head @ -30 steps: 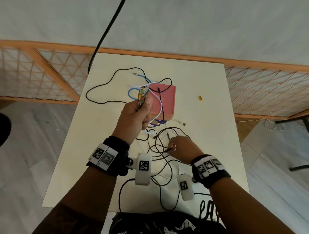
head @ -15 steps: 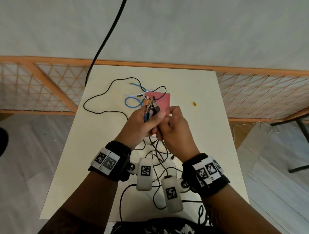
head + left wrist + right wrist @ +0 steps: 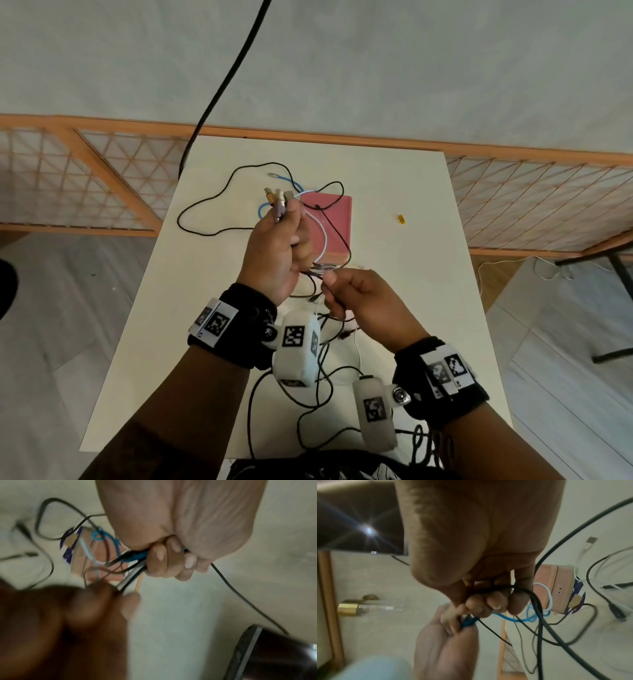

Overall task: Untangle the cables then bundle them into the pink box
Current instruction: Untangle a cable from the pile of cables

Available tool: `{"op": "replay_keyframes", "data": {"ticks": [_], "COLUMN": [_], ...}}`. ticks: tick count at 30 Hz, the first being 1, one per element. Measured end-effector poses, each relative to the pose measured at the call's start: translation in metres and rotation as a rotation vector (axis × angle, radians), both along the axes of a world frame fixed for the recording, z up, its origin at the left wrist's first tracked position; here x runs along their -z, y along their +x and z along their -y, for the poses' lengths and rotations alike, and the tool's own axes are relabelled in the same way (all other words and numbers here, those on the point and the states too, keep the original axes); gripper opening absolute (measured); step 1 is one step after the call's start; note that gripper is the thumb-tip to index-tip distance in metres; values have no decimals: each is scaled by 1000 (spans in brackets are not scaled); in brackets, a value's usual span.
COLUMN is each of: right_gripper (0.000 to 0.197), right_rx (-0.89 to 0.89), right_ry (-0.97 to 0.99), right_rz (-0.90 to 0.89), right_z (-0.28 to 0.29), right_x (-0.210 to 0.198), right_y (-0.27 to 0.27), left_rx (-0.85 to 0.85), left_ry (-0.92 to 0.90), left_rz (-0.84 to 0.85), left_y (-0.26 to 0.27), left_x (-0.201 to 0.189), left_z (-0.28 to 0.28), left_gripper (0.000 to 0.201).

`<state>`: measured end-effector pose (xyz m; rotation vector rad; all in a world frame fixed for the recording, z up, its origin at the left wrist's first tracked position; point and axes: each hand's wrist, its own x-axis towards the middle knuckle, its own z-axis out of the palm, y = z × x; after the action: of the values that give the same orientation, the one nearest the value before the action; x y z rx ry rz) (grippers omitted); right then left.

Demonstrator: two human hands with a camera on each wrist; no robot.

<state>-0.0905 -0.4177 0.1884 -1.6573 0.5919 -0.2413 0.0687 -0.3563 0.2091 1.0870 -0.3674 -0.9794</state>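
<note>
The pink box (image 3: 330,222) (image 3: 554,586) lies closed on the white table (image 3: 205,308), with black and white cable strands draped over it. My left hand (image 3: 277,246) (image 3: 171,559) is raised above the table and grips a bunch of cable ends; several plugs (image 3: 277,200) stick up out of the fist. Just below it, my right hand (image 3: 359,301) (image 3: 488,605) pinches black cables (image 3: 537,615) hanging from that bunch. A blue cable (image 3: 518,619) loops between both hands. More tangled black cable (image 3: 318,387) lies on the table under my wrists.
A long black cable loop (image 3: 212,205) spreads over the table's far left. A small yellow piece (image 3: 401,219) lies right of the box. A wooden lattice fence (image 3: 534,202) runs behind the table. A thick black cord (image 3: 226,78) hangs from above.
My right hand came up off the table to meet the left, then slid down the strands below it. The left hand lifted the plug ends higher.
</note>
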Motion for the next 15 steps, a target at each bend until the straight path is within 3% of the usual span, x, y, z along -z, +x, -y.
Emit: {"op": "replay_keyframes", "data": {"ticks": [5, 7, 10, 12, 15], "right_gripper": [34, 30, 29, 31, 29], "right_rx": [132, 151, 163, 174, 181], "right_ry": [415, 533, 469, 370, 299], "right_rz": [319, 389, 360, 221, 57], "right_z": [15, 13, 7, 7, 11], "right_x": [-20, -23, -22, -24, -30], "right_y": [-6, -2, 7, 10, 10], "left_rx": [-31, 19, 242, 195, -8], "left_ry": [291, 293, 213, 196, 207], "left_rz": [766, 796, 768, 706, 566], "left_y": [21, 25, 8, -4, -15], "left_x": [15, 12, 0, -1, 6], "left_z": [-13, -18, -15, -10, -4], "left_gripper": [57, 68, 44, 41, 29]}}
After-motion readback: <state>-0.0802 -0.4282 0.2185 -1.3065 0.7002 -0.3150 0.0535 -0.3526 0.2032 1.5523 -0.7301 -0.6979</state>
